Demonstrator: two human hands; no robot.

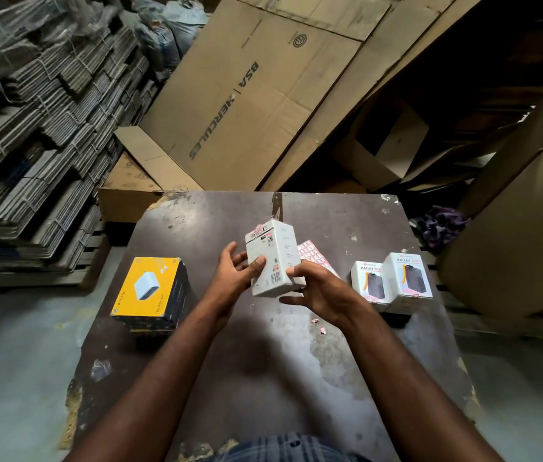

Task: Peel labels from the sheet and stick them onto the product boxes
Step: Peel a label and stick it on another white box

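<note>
White box [271, 258], tilted with its barcode face up, is held between left hand [235, 273] and right hand [318, 291]. Pink-and-white label sheet [313, 256] lies flat just behind it, partly hidden. Two white HALLEY boxes [408, 278] stand upright, touching, at right; yellow-topped box [150, 288] lies flat at left.

Dim, warm light falls from overhead. The worktop [296, 378] carries a dull sheen and one soft, blurred shadow. The upper right sinks into darkness, and wide-angle distortion bends the edges.

Blue checked shirt [291, 447], apparently buttoned
</note>
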